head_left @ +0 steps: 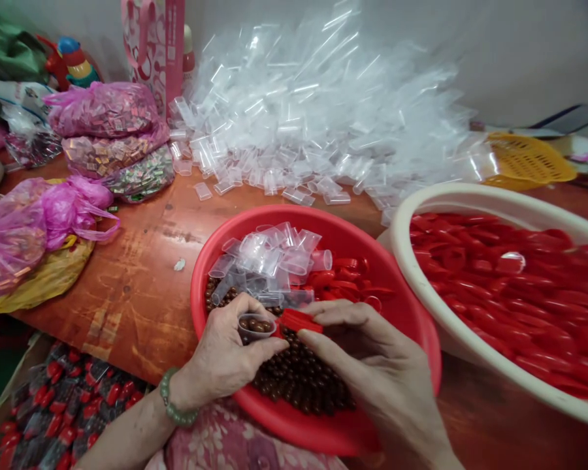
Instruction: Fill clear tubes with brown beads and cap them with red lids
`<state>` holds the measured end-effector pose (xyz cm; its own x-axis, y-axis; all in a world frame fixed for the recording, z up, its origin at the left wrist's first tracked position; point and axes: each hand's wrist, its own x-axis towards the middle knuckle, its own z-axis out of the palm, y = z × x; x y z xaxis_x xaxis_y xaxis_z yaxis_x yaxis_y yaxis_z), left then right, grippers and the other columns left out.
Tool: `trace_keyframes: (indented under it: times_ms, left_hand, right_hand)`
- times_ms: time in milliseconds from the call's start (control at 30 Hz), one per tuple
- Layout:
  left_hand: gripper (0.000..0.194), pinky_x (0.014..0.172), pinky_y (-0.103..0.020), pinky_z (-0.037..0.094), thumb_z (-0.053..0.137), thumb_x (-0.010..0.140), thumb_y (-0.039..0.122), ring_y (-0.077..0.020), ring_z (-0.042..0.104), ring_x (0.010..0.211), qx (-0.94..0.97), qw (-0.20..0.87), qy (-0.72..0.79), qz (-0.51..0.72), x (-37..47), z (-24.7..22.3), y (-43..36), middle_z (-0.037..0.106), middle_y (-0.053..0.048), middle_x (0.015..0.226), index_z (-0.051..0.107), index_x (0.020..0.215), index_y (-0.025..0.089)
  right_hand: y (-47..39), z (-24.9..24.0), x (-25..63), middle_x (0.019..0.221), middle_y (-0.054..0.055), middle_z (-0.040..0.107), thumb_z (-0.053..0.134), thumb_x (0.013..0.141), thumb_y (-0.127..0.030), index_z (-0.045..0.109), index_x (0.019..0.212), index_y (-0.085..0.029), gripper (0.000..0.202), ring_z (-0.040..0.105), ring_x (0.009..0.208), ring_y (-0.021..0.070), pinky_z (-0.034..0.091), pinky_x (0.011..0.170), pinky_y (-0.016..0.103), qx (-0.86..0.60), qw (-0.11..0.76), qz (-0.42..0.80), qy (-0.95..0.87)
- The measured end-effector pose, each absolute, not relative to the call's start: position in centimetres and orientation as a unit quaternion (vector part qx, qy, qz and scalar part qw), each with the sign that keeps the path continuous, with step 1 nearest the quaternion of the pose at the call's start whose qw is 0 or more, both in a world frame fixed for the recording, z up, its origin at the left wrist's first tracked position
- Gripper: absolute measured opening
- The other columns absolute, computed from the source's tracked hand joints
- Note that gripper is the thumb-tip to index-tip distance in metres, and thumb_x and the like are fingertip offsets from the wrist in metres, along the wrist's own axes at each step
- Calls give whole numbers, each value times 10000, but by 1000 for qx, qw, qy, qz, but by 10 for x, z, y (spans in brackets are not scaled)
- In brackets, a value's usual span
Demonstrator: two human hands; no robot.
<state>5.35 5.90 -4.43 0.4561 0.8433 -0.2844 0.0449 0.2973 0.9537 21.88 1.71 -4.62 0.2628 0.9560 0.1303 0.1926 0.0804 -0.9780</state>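
Note:
My left hand (228, 349) is closed around a small clear plastic tube (257, 334), its oval mouth facing up and brown balls showing inside. A red plastic cap (300, 320) is pinched between the thumb and fingers of my right hand (372, 352), close beside the tube but apart from its mouth. Both hands are over a red basin (431, 346). Inside the basin lie shiny brown balls (306, 378), a heap of clear empty tubes (274, 254) and several loose red caps (345, 277).
A white basin (402, 228) full of red caps stands at the right. Behind is a large pile of clear tubes (298, 124). Pink bags (105, 108) of small wrapped pieces sit at the left. A box of filled, red-capped tubes (63, 405) is at lower left.

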Motion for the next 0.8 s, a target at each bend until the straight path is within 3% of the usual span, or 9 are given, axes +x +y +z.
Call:
trace_keyframes:
  times_ms: [133, 300, 400, 533, 667, 800]
  left_hand:
    - [255, 581, -195, 366, 740, 702, 228, -70, 449, 610, 490, 681, 439, 322, 52, -45, 59, 507, 59, 664, 497, 749, 170]
    - [306, 720, -216, 462, 759, 703, 222, -100, 570, 731, 479, 691, 422, 339, 51, -46, 59, 638, 27, 803, 625, 975, 176]
    - [228, 739, -232, 485, 749, 718, 248, -120, 606, 749, 489, 688, 417, 338, 51, -47, 59, 685, -3, 826, 678, 915, 156]
    - [190, 684, -236, 493, 750, 705, 262, -128, 601, 696, 502, 674, 431, 329, 52, -47, 57, 684, -14, 759, 691, 832, 134]
    - [213, 663, -222, 483, 748, 711, 283, -116, 579, 674, 503, 670, 437, 328, 52, -48, 57, 663, -6, 736, 711, 853, 128]
    - [357, 676, -218, 485, 745, 731, 289, -104, 563, 664, 523, 661, 441, 310, 52, -50, 55, 664, 11, 762, 710, 1063, 163]
  right_hand:
    - [13, -47, 212, 875, 15, 739, 693, 801, -198, 668, 792, -235, 45, 704, 750, 148, 569, 681, 222, -567, 496, 320, -575]
    - [6, -48, 213, 965, 80, 756, 650, 848, -242, 657, 999, -207, 155, 732, 812, 207, 599, 738, 298, -555, 423, 183, -692]
    - [6, -51, 211, 985, 123, 751, 637, 861, -306, 613, 1100, -173, 274, 731, 834, 238, 602, 746, 341, -539, 363, 62, -757]
    - [11, -53, 208, 844, 124, 742, 550, 901, -222, 593, 1071, -124, 201, 719, 754, 230, 589, 702, 341, -517, 319, -47, -793]
    - [14, -49, 206, 775, 102, 713, 524, 898, -140, 570, 1021, -122, 133, 694, 708, 202, 569, 673, 314, -498, 319, -50, -805]
    - [14, -45, 207, 768, 68, 694, 508, 896, -127, 566, 1006, -165, 130, 675, 677, 189, 549, 605, 302, -498, 342, -19, -796]
